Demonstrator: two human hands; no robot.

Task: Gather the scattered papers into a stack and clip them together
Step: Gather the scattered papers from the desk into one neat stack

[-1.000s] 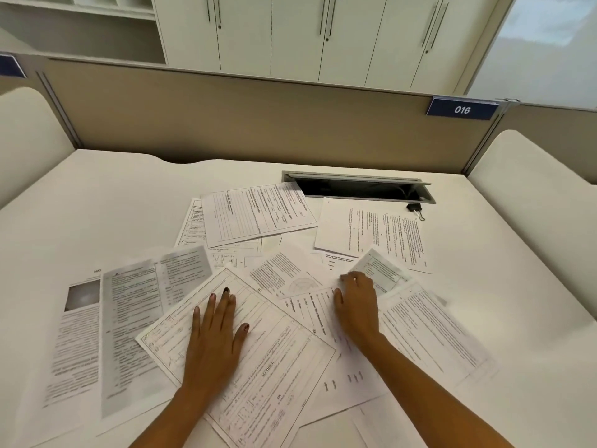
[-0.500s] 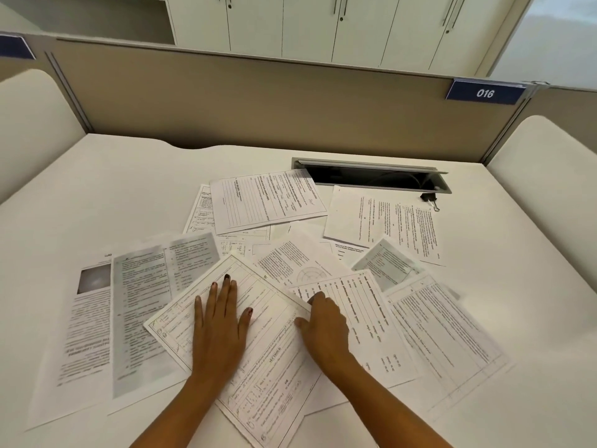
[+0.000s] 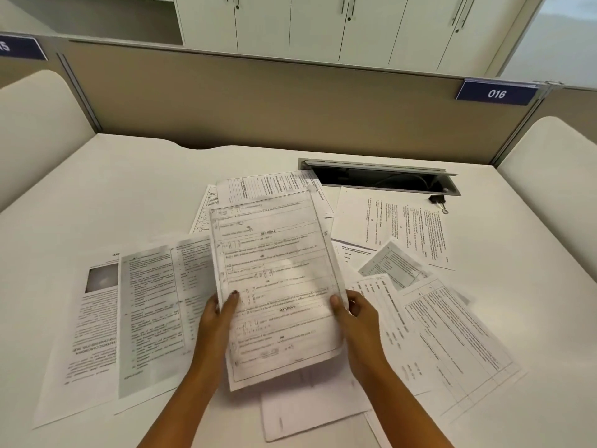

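On the far left a blue sign (image 3: 19, 48) is cut off by the frame edge and cannot be read; below it on the desk (image 3: 129, 189) lie an article sheet (image 3: 93, 318) with a dark photo and a grey two-column sheet (image 3: 151, 318) overlapping it, both upside down to the camera and too blurred to read; neither is gathered. Just right of them the left hand (image 3: 214, 321) grips the left edge of a form (image 3: 277, 286), thumb on its face and fingers behind; the form is raised off the desk in the middle, above other sheets, and its headings seem to read "SECTION C" and "SECTION D"; whether more sheets sit behind it I cannot tell. The right hand (image 3: 358, 318) holds the form's right edge the same way, thumb on top. Further right a fan of tables (image 3: 452, 334) and a text sheet (image 3: 403, 227) lie loose and overlapping; beyond them the black clip (image 3: 437, 200) rests untouched beside the cable slot (image 3: 381, 181), well apart from both hands; on the partition above, a blue plate (image 3: 496, 93) reads "016". By my judgement the task is barely begun: at most the first sheets are in hand, most papers remain spread on both sides, squaring the stack and clipping it are all to come.
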